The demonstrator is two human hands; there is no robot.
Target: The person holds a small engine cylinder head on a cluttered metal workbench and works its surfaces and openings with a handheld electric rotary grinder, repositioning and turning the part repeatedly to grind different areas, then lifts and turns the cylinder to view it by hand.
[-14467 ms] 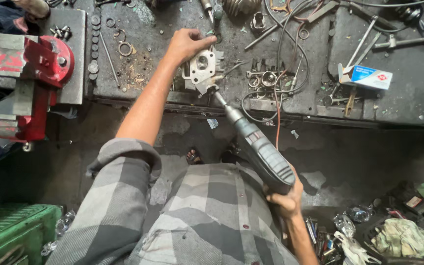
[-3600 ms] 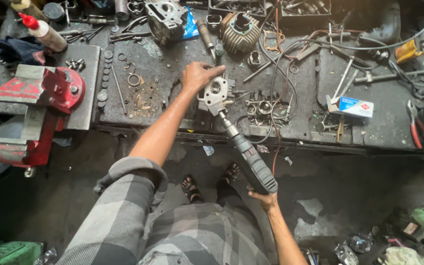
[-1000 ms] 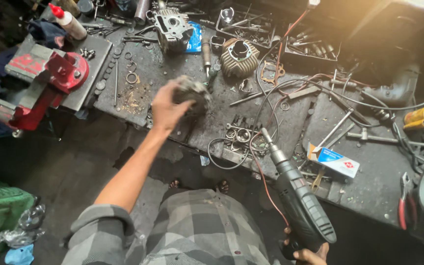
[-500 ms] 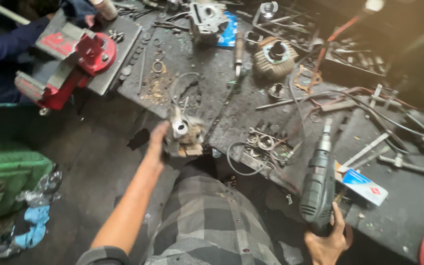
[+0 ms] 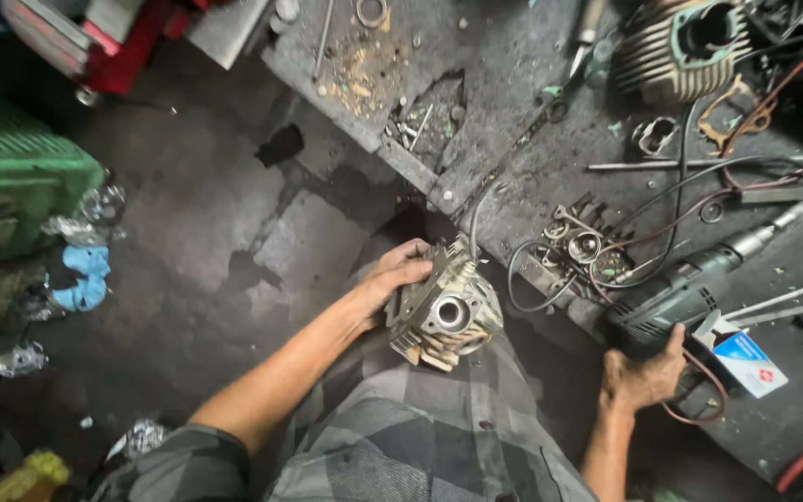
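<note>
Two items in hand: my left hand (image 5: 392,279) clasps the finned cylinder head (image 5: 443,316) off the workbench (image 5: 513,56) against my shirt, port upward for viewing, while my right hand (image 5: 643,376) closes around the power tool (image 5: 690,293) lying on the bench edge.

A repair workshop: a grimy dark metal desk (image 5: 513,56) strewn with loose parts, a finned grey engine cylinder (image 5: 676,46), a red bench vise (image 5: 132,46), and an oil-stained concrete floor (image 5: 197,214).
</note>
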